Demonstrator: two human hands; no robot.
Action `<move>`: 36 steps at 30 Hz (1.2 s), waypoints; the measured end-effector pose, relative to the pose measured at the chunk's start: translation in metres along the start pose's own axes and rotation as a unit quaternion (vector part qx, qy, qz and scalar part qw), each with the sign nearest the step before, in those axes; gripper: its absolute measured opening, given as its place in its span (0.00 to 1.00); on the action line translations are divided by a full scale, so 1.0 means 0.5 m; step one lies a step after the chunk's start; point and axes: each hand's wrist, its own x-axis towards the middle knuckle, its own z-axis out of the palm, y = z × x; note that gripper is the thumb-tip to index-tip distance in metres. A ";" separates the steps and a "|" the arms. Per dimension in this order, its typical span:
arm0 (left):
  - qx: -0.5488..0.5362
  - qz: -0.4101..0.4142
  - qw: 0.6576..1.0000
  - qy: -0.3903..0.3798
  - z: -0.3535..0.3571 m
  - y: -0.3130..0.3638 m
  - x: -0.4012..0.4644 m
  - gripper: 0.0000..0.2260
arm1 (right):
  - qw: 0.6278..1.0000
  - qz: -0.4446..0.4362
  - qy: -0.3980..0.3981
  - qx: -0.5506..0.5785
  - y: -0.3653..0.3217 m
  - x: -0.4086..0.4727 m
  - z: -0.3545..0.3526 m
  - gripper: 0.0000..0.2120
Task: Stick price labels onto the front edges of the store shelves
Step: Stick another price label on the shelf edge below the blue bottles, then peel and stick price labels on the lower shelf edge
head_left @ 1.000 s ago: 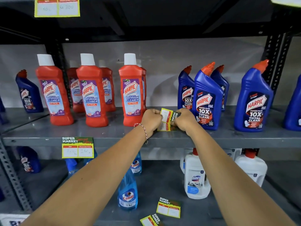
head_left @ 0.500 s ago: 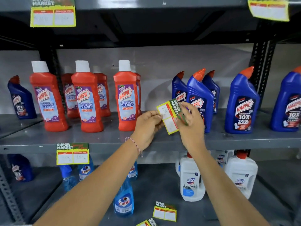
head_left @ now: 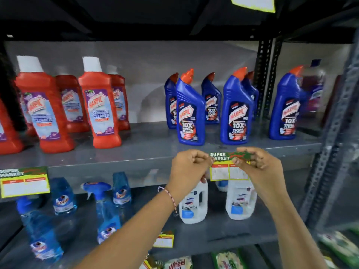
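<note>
Both hands sit at centre right of the frame, at the front edge of the grey middle shelf (head_left: 116,164). The left hand (head_left: 189,168) is curled, its fingertips pinching the left edge of a price label (head_left: 229,167). The right hand (head_left: 258,164) pinches the label's upper right part. The label lies level against the shelf's front edge, its green "SUPER MARKET" header on top.

Four more labels show: one (head_left: 24,182) stuck on the same edge at the far left, one (head_left: 253,2) on the shelf above at the upper right, one (head_left: 164,240) lying loose on the lower shelf (head_left: 213,233) at bottom centre, and part of another (head_left: 148,264) at the bottom edge.

On the middle shelf, at left, stand about six red Harpic bathroom cleaner bottles (head_left: 99,105) with white caps; some are partly hidden, so the count is unsure. At right stand six blue Harpic bottles (head_left: 191,113) with orange caps. On the lower shelf are five blue Colin spray bottles (head_left: 105,212) at left and two white jugs (head_left: 193,202) under the hands, with a third (head_left: 221,184) behind, barely visible
</note>
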 end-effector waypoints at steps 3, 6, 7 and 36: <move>-0.015 -0.019 0.999 0.022 0.054 0.000 0.007 0.03 | 0.999 0.008 0.034 -0.008 0.032 0.022 -0.022 0.13; 0.006 -0.005 0.998 0.057 0.086 0.001 0.011 0.05 | 0.999 -0.002 0.044 -0.021 0.044 0.041 -0.026 0.12; 0.012 -0.001 0.998 0.065 0.092 0.001 0.012 0.05 | 0.999 -0.005 0.044 -0.027 0.046 0.045 -0.026 0.12; 0.269 -0.242 0.930 0.069 -0.175 -0.384 -0.086 0.05 | 0.948 0.246 -0.184 -0.081 0.338 -0.187 0.206 0.08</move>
